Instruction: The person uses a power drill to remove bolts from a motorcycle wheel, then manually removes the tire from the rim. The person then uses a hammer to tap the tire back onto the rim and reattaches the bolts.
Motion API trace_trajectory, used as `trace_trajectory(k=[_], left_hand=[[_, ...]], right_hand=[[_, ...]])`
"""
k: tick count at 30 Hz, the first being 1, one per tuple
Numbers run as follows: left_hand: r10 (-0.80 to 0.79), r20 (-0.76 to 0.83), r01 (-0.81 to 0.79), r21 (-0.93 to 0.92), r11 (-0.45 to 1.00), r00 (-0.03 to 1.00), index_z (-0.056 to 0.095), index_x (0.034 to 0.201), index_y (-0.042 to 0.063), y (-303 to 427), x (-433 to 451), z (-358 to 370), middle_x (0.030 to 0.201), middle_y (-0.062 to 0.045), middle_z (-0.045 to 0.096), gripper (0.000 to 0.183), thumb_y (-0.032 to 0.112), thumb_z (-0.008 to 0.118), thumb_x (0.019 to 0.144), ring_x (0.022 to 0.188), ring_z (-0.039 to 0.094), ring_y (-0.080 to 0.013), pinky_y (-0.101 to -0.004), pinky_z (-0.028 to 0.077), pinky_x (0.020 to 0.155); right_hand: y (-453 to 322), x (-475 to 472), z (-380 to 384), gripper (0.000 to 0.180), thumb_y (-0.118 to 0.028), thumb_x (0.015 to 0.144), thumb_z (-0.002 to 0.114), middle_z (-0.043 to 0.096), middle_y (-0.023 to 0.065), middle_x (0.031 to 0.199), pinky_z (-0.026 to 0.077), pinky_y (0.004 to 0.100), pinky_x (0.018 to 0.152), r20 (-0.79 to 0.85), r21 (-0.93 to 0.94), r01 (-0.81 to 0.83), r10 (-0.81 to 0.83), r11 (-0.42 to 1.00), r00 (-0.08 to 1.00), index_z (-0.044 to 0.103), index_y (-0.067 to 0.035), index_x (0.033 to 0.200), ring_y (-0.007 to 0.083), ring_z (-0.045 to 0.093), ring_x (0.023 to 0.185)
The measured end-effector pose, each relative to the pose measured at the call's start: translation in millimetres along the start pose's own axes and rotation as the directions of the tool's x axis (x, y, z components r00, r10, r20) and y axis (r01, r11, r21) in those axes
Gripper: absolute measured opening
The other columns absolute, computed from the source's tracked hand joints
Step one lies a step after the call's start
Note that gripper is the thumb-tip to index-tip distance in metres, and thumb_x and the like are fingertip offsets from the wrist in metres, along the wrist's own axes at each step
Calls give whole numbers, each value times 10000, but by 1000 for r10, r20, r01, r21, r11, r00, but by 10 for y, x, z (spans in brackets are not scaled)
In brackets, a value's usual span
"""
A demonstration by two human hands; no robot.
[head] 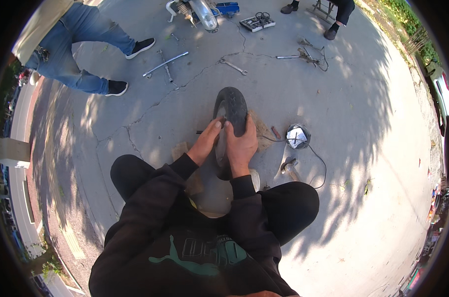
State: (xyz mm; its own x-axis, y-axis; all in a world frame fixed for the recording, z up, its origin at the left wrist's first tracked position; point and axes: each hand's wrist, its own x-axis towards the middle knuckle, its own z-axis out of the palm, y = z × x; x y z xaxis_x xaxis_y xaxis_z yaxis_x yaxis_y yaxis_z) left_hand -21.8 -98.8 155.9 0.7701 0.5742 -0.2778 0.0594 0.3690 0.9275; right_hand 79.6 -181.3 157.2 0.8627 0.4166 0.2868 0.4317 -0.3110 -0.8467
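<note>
A small wheel with a black rubber tire [236, 102] stands upright on the ground between my bent knees. My left hand [206, 143] grips its left side, with the thumb pointing up along the rim. My right hand [243, 143] wraps the right side of the tire, its thumb over the near tread and its fingers against the sidewall. Both thumbs lie close together near the wheel's middle. The palms hide part of the rim, and several fingertips are out of sight. Brown cardboard [260, 130] lies just right of the wheel.
Right of me are a cable-draped round container [302, 143], a red-handled tool [275, 132] and a hammer [291, 169]. Ahead lie a wrench [234, 67], a cross lug wrench [166, 64] and a tool case [257, 24]. A person in jeans [94, 33] stands left; another person's shoe [330, 34] shows ahead right.
</note>
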Motion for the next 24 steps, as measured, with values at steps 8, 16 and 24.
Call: trace_trajectory(k=[8,16,24], left_hand=[[-63,39,36,493,869,997,438,1480,-41,-656,-527,156,1474,-216,487,627,376,580,1033,1301,564,-314,-398,450,1093],[-7,118,-72,651,755,993,485,1431,19,-613,-850,88,1447,-195,473,550,371,592,1023,1305,540,-340,-422,465,1080],[24,31,-39,647,762,999,515,1401,-14,-583,-909,-69,1481,-240,464,586,392,608,989,1329,528,-417,-464,444,1102]], right_hand=[[609,1007,-207,754,-439,826,799,630,276,1379,444,413,1107,215,74,-195,175,978,961,620,56,1366,369,610,1297],[482,1071,29,782,-570,952,575,599,326,1357,455,503,1076,238,-307,26,51,951,970,513,19,1463,472,568,1283],[495,983,-84,811,-577,957,594,560,320,1402,458,503,1066,275,-372,0,111,928,955,481,37,1476,478,549,1294]])
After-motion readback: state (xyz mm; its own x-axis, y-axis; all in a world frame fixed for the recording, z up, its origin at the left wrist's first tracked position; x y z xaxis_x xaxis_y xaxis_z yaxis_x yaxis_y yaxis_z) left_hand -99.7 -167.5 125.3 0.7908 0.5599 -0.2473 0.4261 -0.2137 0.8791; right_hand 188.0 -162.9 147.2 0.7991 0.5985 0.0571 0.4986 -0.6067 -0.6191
